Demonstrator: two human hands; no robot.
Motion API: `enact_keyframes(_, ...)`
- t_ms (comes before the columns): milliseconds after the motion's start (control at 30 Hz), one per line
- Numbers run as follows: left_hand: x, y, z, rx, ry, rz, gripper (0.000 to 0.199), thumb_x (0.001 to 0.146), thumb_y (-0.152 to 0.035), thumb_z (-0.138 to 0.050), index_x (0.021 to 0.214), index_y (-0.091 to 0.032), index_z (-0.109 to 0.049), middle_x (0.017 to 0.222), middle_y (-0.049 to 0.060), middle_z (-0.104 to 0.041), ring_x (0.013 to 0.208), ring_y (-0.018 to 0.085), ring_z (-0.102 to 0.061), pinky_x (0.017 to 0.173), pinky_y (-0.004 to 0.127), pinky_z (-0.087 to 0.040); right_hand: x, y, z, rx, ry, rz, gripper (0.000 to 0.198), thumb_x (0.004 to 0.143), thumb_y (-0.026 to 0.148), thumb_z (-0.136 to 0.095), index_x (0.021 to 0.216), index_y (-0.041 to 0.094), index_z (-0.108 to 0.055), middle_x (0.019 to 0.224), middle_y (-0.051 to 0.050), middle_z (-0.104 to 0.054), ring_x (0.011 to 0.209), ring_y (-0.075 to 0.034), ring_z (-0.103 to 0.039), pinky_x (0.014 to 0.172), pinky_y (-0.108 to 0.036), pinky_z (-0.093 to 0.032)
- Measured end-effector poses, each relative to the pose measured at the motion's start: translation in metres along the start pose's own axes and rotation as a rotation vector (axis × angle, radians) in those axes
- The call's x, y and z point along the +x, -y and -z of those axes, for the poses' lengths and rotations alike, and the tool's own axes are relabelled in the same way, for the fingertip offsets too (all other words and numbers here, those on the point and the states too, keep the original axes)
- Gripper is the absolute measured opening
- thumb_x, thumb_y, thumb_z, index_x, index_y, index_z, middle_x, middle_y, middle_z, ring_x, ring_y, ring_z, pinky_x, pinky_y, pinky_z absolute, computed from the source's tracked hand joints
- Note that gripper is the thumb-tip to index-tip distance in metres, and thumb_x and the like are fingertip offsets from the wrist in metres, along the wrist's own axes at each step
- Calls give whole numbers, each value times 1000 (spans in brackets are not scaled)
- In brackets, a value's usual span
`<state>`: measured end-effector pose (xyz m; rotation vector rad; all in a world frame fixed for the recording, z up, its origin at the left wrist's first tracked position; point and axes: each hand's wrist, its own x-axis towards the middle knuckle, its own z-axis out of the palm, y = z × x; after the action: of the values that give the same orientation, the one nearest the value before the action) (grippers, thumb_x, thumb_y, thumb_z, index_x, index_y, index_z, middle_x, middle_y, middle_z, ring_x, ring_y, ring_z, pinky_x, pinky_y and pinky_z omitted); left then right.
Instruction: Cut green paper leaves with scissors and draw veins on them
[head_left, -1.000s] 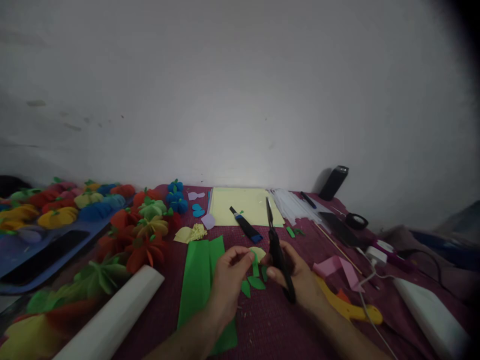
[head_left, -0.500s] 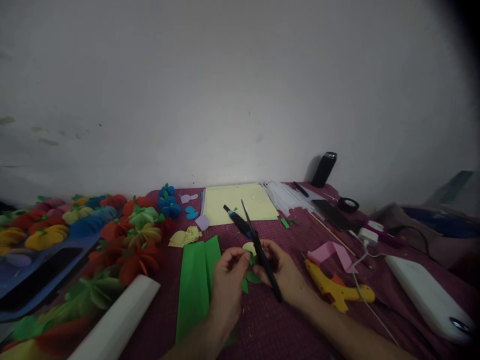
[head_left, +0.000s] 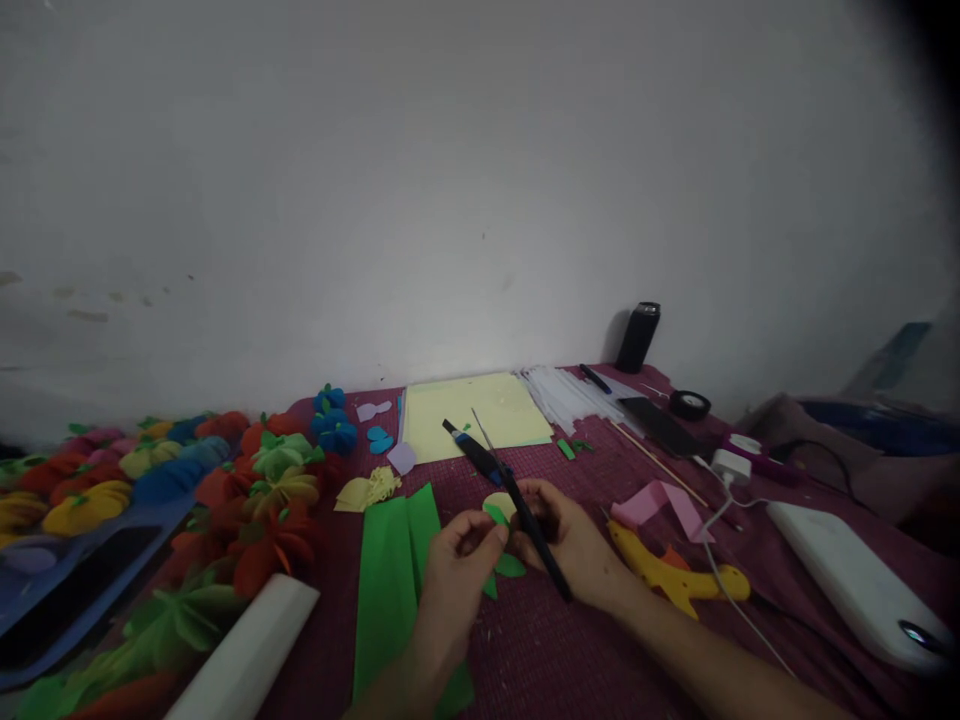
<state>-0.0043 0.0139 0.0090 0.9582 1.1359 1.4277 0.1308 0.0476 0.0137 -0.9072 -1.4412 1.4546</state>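
Works over a burgundy textured cloth (head_left: 525,660) across the lower frame, beside a long bright-green folded sheet (head_left: 386,590) left of lower centre. With the curled right hand (head_left: 566,540), holds slim black-handled metal scissors (head_left: 531,525) slanting up-left; with the left hand (head_left: 461,570), fingertips drawn close, above flat green leaf shapes (head_left: 510,566) at lower centre, pinches a small bright-green strip (head_left: 495,513).

Taking the cut green leaves (head_left: 511,567) as our clock's centre, we see a maroon-covered tabletop (head_left: 540,660) with pale yellow sheets (head_left: 450,395) at twelve, white strips (head_left: 566,400) and a black cylinder (head_left: 637,342) at one, black tape (head_left: 688,405) at two, a yellow glue gun (head_left: 679,580) and, farther out, a white box (head_left: 840,570) at three, a white roll (head_left: 251,640) at eight, green paper (head_left: 386,590) at nine, and bright flowers (head_left: 282,490) near ten.
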Motion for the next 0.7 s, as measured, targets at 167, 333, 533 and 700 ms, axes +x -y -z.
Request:
enact_keyframes(167,4,3,2,107,49,-42,25,65,-33,-72,55,-17,-55,55,-3,-47,54,11,-41,51,21,-31,0,-2,2,-84,4,54,41,63,17,-65,101,20,-48,71,5,-54,60,-10,-50,55,-22,-41)
enact_keyframes(333,3,3,3,96,13,6,26,64,-34,-72,54,-18,-53,53,-5,-42,50,10,-36,48,20,-28,1,3,1,-42,-19,41,42,62,19,-65,100,21,-47,72,5,-57,56,-10,-51,51,-22,-41)
enact_keyframes(533,4,3,4,107,25,9,21,63,-30,-72,55,-18,-57,54,-3,-48,52,10,-39,48,20,-30,1,4,1,-7,-9,39,42,61,17,-65,99,22,-48,72,5,-58,55,-10,-51,50,-22,-42)
enact_keyframes(700,4,-1,5,136,89,47,13,63,-25,-73,61,-17,-63,56,-2,-53,53,11,-43,49,20,-32,1,8,2,-18,0,46,39,63,21,-67,97,22,-48,71,4,-56,59,-11,-51,53,-23,-41)
